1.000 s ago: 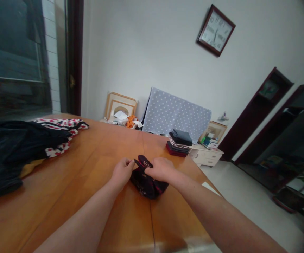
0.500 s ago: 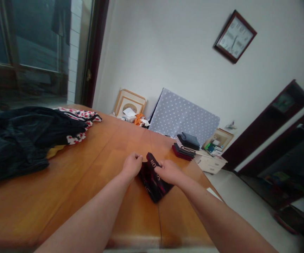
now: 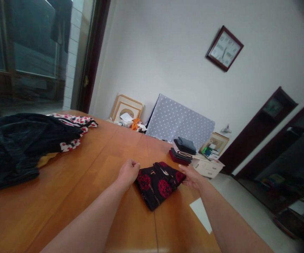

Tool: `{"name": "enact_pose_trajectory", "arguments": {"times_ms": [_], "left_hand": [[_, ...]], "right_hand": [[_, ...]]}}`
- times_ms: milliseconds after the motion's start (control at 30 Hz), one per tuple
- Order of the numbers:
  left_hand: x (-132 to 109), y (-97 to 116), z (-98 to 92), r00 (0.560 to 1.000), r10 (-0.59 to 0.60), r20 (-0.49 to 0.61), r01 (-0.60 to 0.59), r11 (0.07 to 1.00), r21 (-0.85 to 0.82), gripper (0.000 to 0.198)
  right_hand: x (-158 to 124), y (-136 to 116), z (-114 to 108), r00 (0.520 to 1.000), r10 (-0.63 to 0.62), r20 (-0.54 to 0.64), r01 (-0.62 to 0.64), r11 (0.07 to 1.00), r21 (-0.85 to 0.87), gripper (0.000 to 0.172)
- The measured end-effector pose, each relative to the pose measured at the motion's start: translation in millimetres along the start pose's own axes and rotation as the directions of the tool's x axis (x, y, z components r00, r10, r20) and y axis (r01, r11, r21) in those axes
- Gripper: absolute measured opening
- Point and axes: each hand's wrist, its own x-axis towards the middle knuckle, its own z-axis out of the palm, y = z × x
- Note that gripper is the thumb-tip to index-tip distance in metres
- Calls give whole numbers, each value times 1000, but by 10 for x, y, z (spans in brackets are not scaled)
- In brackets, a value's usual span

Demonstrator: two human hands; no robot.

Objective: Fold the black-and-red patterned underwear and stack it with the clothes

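A black shirt (image 3: 153, 189) with red round prints lies folded into a compact shape on the wooden table in front of me. My left hand (image 3: 128, 174) is closed in a pinch at the shirt's left corner, with its fingertips partly hidden. At the opposite corner my right hand (image 3: 192, 177) grips the edge, thumb on top and fingers partly beneath the cloth. A collar and a small label show near the far side of the fold.
A stack of folded clothes (image 3: 182, 150) stands at the table's far right edge. Dark and floral clothes (image 3: 22, 144) lie heaped on the left. A white sheet (image 3: 201, 214) rests beside my right forearm on the wooden table (image 3: 96, 196).
The shirt's printed front with red circles now faces up, where a dark lettered fold showed before. My right hand has moved right to the shirt's corner; my left hand stays by the left one.
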Motion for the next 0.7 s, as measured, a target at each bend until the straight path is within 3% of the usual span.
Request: {"name": "enact_pose_trajectory", "arguments": {"times_ms": [133,267,400,533,600,700], "left_hand": [[25,-39,5,999,46,-8,-45,996,72,21],[51,-52,11,998,55,-2,-54,991,122,24],[81,-36,-46,998,56,-20,-52,983,176,28],[37,59,-151,990,122,-64,-101,960,262,32],[-33,151,-189,975,199,-98,-160,938,308,31],[-177,307,-197,935,346,-77,-301,890,341,28]], "right_hand": [[6,333,73,987,134,88,-142,985,97,18],[-45,502,211,982,162,95,-176,971,160,12],[-283,588,294,973,173,150,-200,962,185,11],[-554,712,247,960,171,223,-208,965,159,22],[-614,766,193,971,154,183,-166,985,51,28],[-625,743,144,997,-52,-57,40,980,-194,34]]}}
